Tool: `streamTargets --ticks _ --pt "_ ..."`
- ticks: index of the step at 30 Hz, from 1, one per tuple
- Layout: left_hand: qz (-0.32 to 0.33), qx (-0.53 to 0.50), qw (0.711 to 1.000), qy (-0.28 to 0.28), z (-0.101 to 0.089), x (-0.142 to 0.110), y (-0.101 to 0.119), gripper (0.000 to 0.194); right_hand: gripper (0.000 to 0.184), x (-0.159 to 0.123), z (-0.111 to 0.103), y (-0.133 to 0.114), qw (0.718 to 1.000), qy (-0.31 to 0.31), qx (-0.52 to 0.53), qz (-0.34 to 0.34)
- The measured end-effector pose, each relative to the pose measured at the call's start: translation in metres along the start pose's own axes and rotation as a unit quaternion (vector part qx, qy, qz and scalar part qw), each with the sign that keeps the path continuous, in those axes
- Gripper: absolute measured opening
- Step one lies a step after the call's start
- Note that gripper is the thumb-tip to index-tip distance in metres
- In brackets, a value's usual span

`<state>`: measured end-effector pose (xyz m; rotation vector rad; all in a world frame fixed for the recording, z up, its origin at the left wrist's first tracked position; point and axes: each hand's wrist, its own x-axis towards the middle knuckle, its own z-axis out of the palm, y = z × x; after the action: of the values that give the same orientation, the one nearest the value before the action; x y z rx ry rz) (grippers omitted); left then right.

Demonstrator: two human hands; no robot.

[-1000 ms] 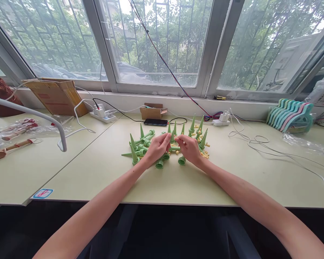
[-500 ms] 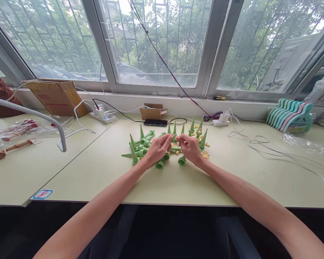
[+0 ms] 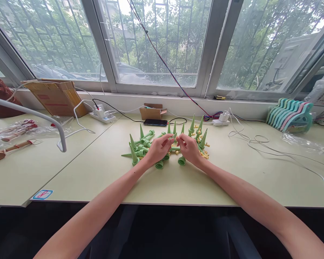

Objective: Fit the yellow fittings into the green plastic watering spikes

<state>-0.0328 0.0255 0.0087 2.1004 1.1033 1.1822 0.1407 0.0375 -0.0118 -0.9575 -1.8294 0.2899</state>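
Observation:
A pile of green cone-shaped plastic spikes (image 3: 140, 145) lies in the middle of the pale green table (image 3: 178, 183), mixed with small yellow parts (image 3: 204, 155). Several spikes stand upright at the back. My left hand (image 3: 158, 149) and my right hand (image 3: 189, 148) meet over the pile, fingers curled and pinched together around a green spike (image 3: 174, 137) held between them. Two green caps (image 3: 159, 164) lie just below my hands.
A black phone (image 3: 155, 122) and a small cardboard box (image 3: 153, 111) sit behind the pile. A power strip (image 3: 103, 115) and cables run along the sill. White cords (image 3: 261, 144) trail right, near coloured hangers (image 3: 290, 115). A larger carton (image 3: 56, 96) and bagged items (image 3: 13, 133) lie left.
My fingertips have shifted slightly around the spike between them. The arms and the pile stay where they were.

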Motion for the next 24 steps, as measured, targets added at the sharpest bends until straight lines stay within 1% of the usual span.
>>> streamTargets --ticks 4,9,15,24 --pt "-0.008 -0.001 1.000 0.003 0.0006 0.0003 -0.0005 0.038 0.039 -0.0006 0.0012 0.0028 1.000 -0.009 -0.011 -0.009" --pt "0.002 -0.009 1.000 0.004 0.0000 0.0005 0.0001 0.032 0.035 -0.0010 0.0018 0.0055 1.000 -0.015 -0.015 -0.023" --pt "0.004 0.000 1.000 0.012 -0.0004 0.0011 -0.0020 0.034 0.032 -0.0010 0.0033 0.0058 0.998 -0.016 -0.034 -0.040" --pt "0.009 0.004 1.000 0.021 0.0000 0.0013 -0.0043 0.038 0.033 -0.0006 0.0042 0.0075 0.997 -0.007 -0.045 -0.063"
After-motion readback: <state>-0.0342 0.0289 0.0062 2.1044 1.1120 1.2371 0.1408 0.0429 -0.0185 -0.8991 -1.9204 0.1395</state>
